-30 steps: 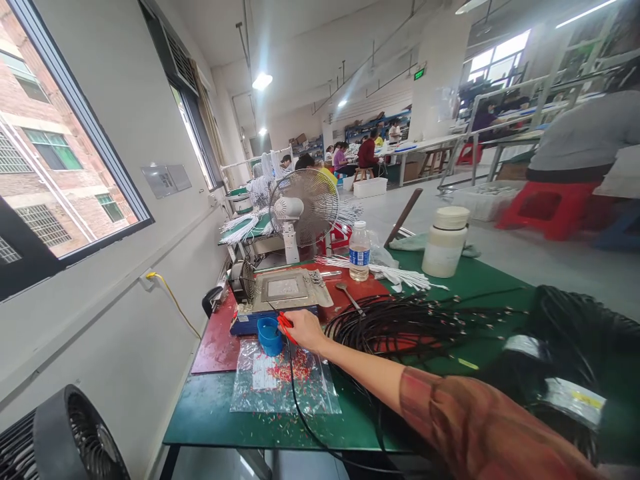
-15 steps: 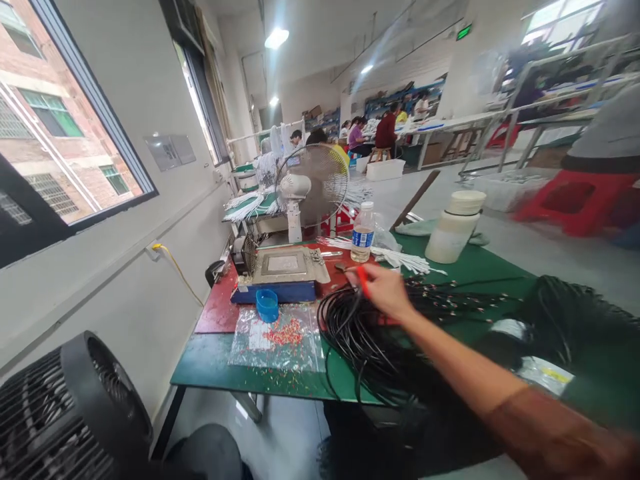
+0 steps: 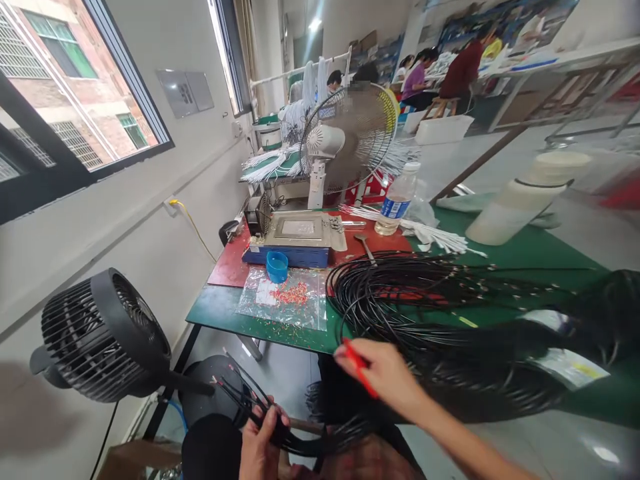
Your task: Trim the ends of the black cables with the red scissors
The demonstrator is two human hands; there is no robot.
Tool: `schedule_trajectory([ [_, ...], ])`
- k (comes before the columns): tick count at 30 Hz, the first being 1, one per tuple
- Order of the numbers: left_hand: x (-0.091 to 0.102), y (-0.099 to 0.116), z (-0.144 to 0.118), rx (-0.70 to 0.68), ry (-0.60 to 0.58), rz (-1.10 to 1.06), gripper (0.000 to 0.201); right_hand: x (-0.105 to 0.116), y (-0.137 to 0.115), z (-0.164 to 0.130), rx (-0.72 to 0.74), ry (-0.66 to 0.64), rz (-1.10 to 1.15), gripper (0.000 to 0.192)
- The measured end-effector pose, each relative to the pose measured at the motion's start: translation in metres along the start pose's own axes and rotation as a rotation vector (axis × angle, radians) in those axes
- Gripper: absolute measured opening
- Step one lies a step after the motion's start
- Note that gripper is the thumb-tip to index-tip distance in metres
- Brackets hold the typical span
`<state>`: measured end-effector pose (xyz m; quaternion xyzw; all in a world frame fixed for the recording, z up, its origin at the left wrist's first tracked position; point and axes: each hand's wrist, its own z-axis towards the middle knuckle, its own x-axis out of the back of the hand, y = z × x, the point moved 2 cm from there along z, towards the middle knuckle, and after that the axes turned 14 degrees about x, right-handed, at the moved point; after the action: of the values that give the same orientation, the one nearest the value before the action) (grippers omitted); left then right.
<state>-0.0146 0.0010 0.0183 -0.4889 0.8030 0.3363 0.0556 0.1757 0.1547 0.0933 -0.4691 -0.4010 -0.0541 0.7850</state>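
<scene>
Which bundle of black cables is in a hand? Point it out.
The smaller bundle, gripped in the left hand in front of the table; the larger cable pile lies on the table instead.

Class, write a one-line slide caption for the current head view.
Beside a green table, the left hand grips black cables while the right hand holds a red-handled tool.

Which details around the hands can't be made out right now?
Head view:
Red tool: working end, blurred and partly covered by the right hand.
Black cables in the left hand: exact count, hidden by overlap and grip.
Bottle label: wording, too small.
Right forearm: cut off by the bottom edge.
</scene>
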Motion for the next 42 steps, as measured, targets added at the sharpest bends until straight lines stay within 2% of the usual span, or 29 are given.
schedule_trajectory([
  [1, 0.0, 0.0, -0.004, -0.007, -0.018, 0.032, 0.025, -0.024, -0.012, -0.001, 0.04, -0.121, 0.142, 0.028],
  [2, 0.0, -0.001, -0.007, -0.012, -0.015, 0.064, 0.024, -0.042, -0.022, -0.002, 0.039, -0.182, 0.235, 0.027],
  [5, 0.002, -0.007, -0.011, -0.019, -0.014, 0.179, 0.028, -0.074, -0.04, 0.002, -0.038, -0.202, 0.438, 0.027],
  [7, 0.002, -0.012, -0.01, -0.027, -0.026, 0.256, 0.031, -0.082, -0.046, 0.007, -0.097, -0.22, 0.562, 0.028],
  [10, 0.0, -0.02, -0.005, -0.021, -0.049, 0.288, 0.034, -0.087, -0.05, 0.011, -0.196, -0.317, 0.785, 0.029],
  [13, -0.002, -0.021, 0.0, 0.034, -0.032, 0.107, 0.038, -0.09, -0.048, 0.005, -0.308, -0.339, 1.012, 0.034],
  [15, -0.003, -0.016, 0.001, 0.023, -0.022, -0.051, 0.036, -0.089, -0.045, -0.003, -0.369, -0.316, 1.096, 0.036],
  [17, -0.006, -0.006, -0.002, -0.026, -0.026, -0.117, 0.029, -0.089, -0.042, -0.013, -0.403, -0.317, 1.104, 0.037],
  [19, -0.009, 0.004, -0.007, -0.072, -0.01, -0.092, 0.025, -0.089, -0.039, -0.023, -0.421, -0.344, 1.071, 0.035],
  [22, -0.016, 0.015, -0.015, -0.094, 0.052, 0.015, 0.033, -0.094, -0.037, -0.033, -0.429, -0.386, 1.036, 0.031],
  [26, -0.024, 0.018, -0.021, -0.111, 0.11, 0.177, 0.038, -0.102, -0.039, -0.038, -0.378, -0.428, 0.985, 0.028],
  [31, -0.027, 0.017, -0.023, -0.131, 0.066, 0.156, 0.033, -0.101, -0.048, -0.041, -0.36, -0.473, 0.863, 0.021],
  [35, -0.026, 0.02, -0.029, -0.118, 0.055, 0.07, 0.026, -0.098, -0.048, -0.041, -0.32, -0.452, 0.824, 0.022],
  [38, -0.028, 0.021, -0.033, -0.115, -0.013, 0.047, 0.02, -0.096, -0.045, -0.04, -0.258, -0.423, 0.789, 0.021],
  [42, -0.031, 0.02, -0.034, -0.107, -0.097, 0.032, 0.021, -0.098, -0.045, -0.042, -0.294, -0.45, 0.862, 0.023],
])
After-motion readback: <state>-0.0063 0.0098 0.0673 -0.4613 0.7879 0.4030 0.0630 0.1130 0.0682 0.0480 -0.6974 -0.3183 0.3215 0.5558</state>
